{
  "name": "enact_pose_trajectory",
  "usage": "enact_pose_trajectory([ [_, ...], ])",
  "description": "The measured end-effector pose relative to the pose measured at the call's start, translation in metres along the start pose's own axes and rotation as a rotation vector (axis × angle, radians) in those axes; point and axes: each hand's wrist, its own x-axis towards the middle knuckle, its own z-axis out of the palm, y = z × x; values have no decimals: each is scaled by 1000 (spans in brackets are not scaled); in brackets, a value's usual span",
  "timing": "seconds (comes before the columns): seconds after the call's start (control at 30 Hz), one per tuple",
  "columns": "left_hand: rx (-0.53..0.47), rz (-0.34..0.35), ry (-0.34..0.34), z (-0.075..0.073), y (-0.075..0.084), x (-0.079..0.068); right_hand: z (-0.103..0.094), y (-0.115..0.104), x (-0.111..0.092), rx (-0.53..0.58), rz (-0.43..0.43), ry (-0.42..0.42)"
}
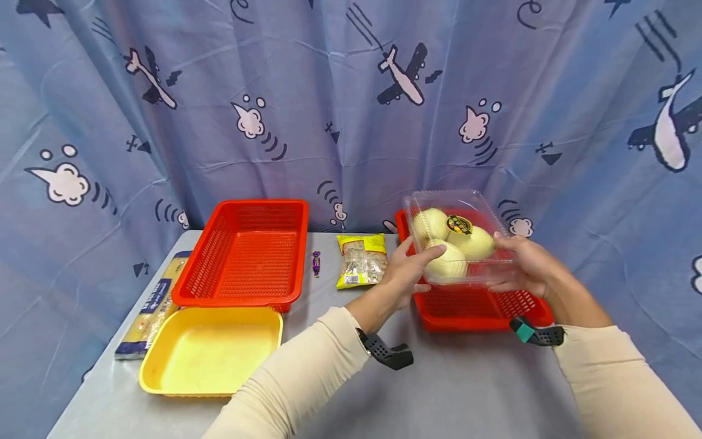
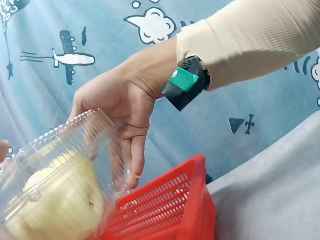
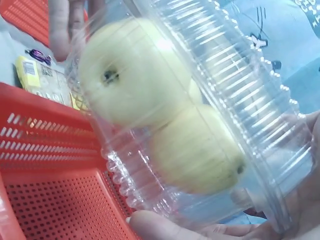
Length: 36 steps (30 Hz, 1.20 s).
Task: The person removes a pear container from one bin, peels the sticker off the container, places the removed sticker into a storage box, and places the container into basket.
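Observation:
Both hands hold a clear plastic clamshell box (image 1: 493,268) with a few pale yellow round fruits (image 1: 446,262) and a black label on its lid. It hangs tilted over the right-hand red basket (image 1: 455,323), overlapping it in the head view. My left hand (image 1: 403,271) grips the box's left side, thumb across the front corner and fingers at the wall. My right hand (image 1: 529,265) grips the opposite side; in the left wrist view its fingers lie behind the clear wall. The fruits (image 3: 135,72) show through the plastic in the right wrist view.
Another red basket (image 1: 249,259) stands at left, with a yellow tray (image 1: 230,353) in front. A long pasta packet (image 1: 150,314) lies along the table's left edge. A purple-wrapped candy (image 1: 315,263) and a yellow packet (image 1: 363,261) lie mid-table. A patterned curtain (image 1: 340,110) hangs behind.

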Motion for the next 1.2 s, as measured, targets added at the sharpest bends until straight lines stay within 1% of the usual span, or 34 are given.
enact_pose_trajectory([
  [0.2, -5, 2, 17, -8, 10, -8, 15, -5, -6, -10, -26, 4],
  [0.4, 35, 47, -6, -19, 22, -17, 27, -11, -12, 7, -46, -5],
  [0.5, 59, 47, -18, -26, 28, -22, 34, -13, -15, 1, -60, -12],
  [0.7, 81, 23, -38, -45, 37, -34, 51, -12, -19, -17, -74, -16],
  [0.9, 88, 28, -88, -64, 46, -46, 69, -12, -23, -11, -82, -12],
  [1.03, 89, 43, -114, -75, 49, -52, 80, -10, -26, -3, -90, -16],
  [1.2, 116, 52, -104, -89, 51, -60, 93, -6, -29, 6, -109, -29],
])
